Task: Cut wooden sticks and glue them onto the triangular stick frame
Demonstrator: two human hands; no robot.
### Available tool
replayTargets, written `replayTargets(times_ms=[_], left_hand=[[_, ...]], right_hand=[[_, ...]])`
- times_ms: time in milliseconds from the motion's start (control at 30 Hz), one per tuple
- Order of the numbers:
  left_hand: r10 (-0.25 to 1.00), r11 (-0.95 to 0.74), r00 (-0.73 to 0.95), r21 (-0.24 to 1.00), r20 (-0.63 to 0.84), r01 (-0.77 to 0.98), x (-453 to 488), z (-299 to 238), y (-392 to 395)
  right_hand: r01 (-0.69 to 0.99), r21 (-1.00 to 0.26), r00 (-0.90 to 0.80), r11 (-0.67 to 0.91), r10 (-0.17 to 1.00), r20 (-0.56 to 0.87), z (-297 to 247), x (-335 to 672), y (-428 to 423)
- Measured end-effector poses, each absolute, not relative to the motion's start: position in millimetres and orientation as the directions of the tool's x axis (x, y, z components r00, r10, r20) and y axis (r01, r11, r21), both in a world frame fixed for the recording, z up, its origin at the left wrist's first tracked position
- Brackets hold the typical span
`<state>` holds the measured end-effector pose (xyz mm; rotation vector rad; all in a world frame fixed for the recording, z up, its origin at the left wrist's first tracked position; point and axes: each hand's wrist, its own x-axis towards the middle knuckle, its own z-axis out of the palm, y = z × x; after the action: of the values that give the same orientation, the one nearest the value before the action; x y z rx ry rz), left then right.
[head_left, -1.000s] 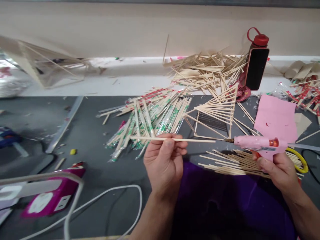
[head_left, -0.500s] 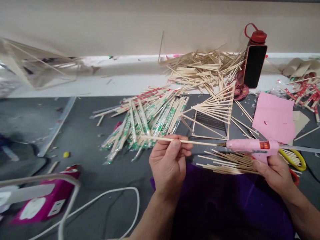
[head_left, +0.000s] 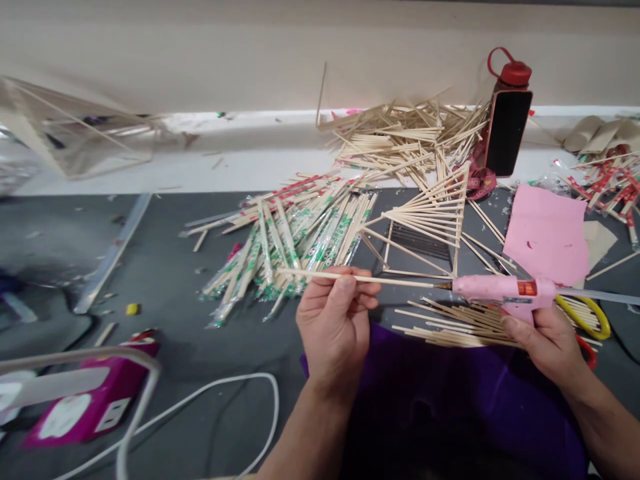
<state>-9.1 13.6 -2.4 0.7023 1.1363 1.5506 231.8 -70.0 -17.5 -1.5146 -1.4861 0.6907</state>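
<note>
Between thumb and fingers, my left hand (head_left: 337, 320) pinches a wooden chopstick (head_left: 400, 282) held level, its right end at the nozzle of a pink hot glue gun (head_left: 500, 290). My right hand (head_left: 550, 340) is wrapped around the glue gun's handle; a clear glue stick (head_left: 600, 295) sticks out of its back. Just beyond stands a frame of joined chopsticks (head_left: 425, 227), with several sticks fanning out from one corner. Loose chopsticks (head_left: 460, 323) lie in a row below the glue gun.
Chopsticks in green-printed wrappers (head_left: 300, 240) lie behind my left hand. A big heap of bare chopsticks (head_left: 410, 140) is at the back, beside a red-capped bottle (head_left: 515, 73) and a phone (head_left: 509, 133). Pink paper (head_left: 547, 233), yellow-handled scissors (head_left: 603, 320) and a magenta power strip (head_left: 95, 400) surround the area.
Both hands have shifted very slightly left with the chopstick and glue gun. The stick's end stays at the nozzle.
</note>
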Motion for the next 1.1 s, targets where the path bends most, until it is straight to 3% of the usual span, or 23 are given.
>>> replayTargets(times_ms=[1100], left_hand=[[0.955,0.034,-0.241,0.871,-0.173,-0.489,-10.2,-5.7,16.2]], right_hand=[[0.444,-0.895,0.156,0.034,0.981,0.114,-23.0,236.0,-73.5]])
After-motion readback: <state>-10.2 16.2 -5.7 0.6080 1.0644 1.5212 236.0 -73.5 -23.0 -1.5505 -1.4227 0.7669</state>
